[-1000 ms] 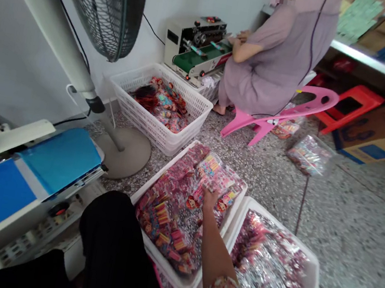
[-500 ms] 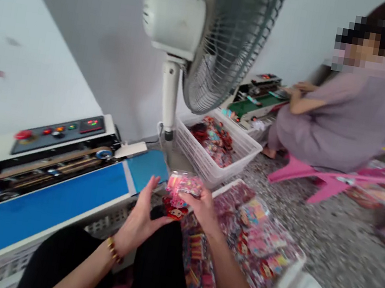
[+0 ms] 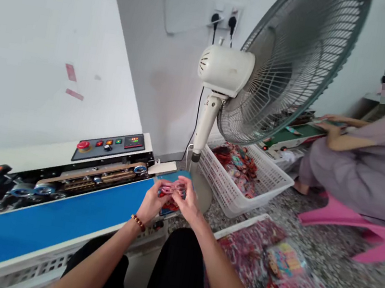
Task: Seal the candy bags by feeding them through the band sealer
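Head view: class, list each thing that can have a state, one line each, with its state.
left hand, gripping the packet
right hand, gripping the same packet
packet, pinched between both hands near the blue belt end
control panel, lights on
wall socket, two plugs in
white basket, part full of packets
fan, upright; spinning cannot be told

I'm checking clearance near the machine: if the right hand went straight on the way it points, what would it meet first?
Beyond the packet that the right hand and left hand hold, probably the blue belt of the sealing machine. Depth is unclear.
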Action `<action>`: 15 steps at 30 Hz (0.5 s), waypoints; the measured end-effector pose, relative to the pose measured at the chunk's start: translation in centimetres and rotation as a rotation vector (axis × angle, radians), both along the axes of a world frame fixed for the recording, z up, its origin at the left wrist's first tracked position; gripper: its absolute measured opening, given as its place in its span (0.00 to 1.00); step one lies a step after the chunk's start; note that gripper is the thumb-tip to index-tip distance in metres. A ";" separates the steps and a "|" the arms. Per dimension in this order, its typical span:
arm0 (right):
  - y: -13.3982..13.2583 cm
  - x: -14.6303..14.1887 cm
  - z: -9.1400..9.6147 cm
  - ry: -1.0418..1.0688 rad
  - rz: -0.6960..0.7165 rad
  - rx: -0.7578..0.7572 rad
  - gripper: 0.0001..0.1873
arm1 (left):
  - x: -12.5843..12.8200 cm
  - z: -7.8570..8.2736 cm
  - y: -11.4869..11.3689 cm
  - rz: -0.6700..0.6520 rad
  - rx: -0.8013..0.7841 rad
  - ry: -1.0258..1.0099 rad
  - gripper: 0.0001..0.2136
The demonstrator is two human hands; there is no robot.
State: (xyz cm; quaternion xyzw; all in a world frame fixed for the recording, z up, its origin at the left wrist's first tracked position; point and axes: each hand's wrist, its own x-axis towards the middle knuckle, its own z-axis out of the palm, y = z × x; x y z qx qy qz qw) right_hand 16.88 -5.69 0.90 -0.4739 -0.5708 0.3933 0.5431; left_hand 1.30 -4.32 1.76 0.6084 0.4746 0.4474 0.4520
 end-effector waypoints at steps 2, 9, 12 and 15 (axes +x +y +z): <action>0.6 0.1 0.3 0.043 -0.024 -0.030 0.27 | 0.4 0.3 0.5 0.002 -0.024 -0.101 0.18; 2.8 0.8 1.1 0.182 0.155 -0.121 0.30 | -1.0 0.0 1.9 -0.121 -0.055 -0.200 0.21; 2.6 0.2 0.6 0.070 0.247 -0.180 0.21 | -1.6 -0.8 1.9 -0.090 0.040 -0.128 0.21; 2.1 0.1 0.7 0.010 0.246 -0.125 0.23 | -1.8 -0.5 1.7 -0.008 0.118 -0.071 0.18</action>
